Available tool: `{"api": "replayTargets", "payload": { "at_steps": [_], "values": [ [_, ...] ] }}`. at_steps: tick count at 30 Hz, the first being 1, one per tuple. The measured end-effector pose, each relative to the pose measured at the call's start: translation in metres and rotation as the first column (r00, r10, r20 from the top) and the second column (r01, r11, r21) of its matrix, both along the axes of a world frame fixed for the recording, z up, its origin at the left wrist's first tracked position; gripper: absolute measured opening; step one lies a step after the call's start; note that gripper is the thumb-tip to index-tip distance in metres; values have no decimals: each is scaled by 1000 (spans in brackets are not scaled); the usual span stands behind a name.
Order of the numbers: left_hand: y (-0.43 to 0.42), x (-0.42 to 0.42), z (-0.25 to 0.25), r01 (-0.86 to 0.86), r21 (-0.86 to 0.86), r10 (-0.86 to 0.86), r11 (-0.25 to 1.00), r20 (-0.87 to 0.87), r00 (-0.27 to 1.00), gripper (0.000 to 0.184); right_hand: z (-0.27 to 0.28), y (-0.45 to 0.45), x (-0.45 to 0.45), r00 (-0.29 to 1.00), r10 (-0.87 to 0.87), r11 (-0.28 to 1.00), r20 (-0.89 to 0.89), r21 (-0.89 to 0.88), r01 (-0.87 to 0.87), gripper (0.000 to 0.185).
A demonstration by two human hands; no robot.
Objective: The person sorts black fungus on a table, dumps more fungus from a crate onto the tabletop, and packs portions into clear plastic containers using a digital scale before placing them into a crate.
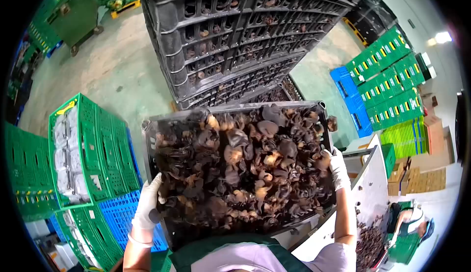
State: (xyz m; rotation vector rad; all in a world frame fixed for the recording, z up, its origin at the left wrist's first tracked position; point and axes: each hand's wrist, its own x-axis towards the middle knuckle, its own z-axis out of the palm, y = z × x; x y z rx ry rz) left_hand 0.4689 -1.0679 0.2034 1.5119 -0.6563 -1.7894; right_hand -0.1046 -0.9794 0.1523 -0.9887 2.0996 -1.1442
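Observation:
A black crate (230,106) full of dark brown, wrinkled, mushroom-like pieces (240,169) is held level in front of my body. My left hand (148,203), in a white glove, grips its left side with the fingers over the rim. On the right side, my right hand (337,170), also in a white glove, is closed round the edge near some pieces. Just beyond the crate rises a tall stack of black crates (216,46) holding similar pieces. Parts of both hands' fingers are hidden by the crate walls.
Green crates (105,156) with wrapped packs stand at the left on blue pallets (130,218). More green crates (387,83) are stacked at the right. A table (370,193) with loose dark pieces lies to the right, where another person (409,223) is near a green crate.

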Motion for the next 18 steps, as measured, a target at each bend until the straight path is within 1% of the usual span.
{"api": "replayTargets", "payload": {
  "at_steps": [1,2,3,4,5,6,7,8,10,11,12,13,14,15,16,17,18],
  "values": [
    [3,10,-6,45,13,-45,999,-4,999,22,24,4,17,998,-40,996,46,83,36,17],
    [-1,16,-22,51,-47,-48,998,62,997,22,41,10,29,992,-90,982,92,174,73,15],
    [-1,21,-36,74,-100,-60,992,129,990,22,48,22,34,996,-73,985,46,161,65,13],
    [0,24,-37,124,-116,-110,985,124,986,22,57,35,44,992,-106,985,68,143,95,12],
    [-2,25,-36,116,-138,-106,984,74,992,21,67,50,59,985,-148,984,90,118,137,12],
    [-5,25,-36,110,-155,-109,982,16,994,20,76,63,76,983,-184,979,14,90,182,12],
    [-3,33,-23,222,-116,-225,968,-11,974,20,87,75,91,978,-206,973,-37,98,209,12],
    [1,18,-11,161,-142,-171,977,-65,983,21,88,91,100,970,-235,967,-59,90,239,12],
    [-8,15,-10,142,-122,-168,982,-236,957,22,97,105,120,953,-289,950,-90,95,297,13],
    [-11,28,-25,172,-148,-205,974,-249,947,22,103,119,133,944,-317,941,-92,95,325,13],
    [-21,36,-50,212,-226,-267,951,-246,932,22,99,132,141,931,-346,934,-116,57,354,12],
    [-30,43,-67,253,-308,-332,917,-236,913,22,106,146,157,909,-380,913,-172,88,398,12],
    [-39,45,-63,356,-429,-435,830,-99,895,21,109,160,169,895,-414,892,-168,122,436,14],
    [-47,46,-59,447,-532,-498,719,55,865,19,111,175,180,871,-463,858,-163,162,487,15],
    [-56,46,-55,519,-613,-516,596,203,832,18,112,185,197,855,-484,850,-187,134,510,19],
    [-69,43,-52,522,-546,-570,655,97,816,18,95,206,200,836,-465,850,-291,117,513,25],
    [-81,40,-49,528,-467,-600,710,-9,800,18,79,226,209,801,-524,817,-289,95,569,27]
  ]
}}
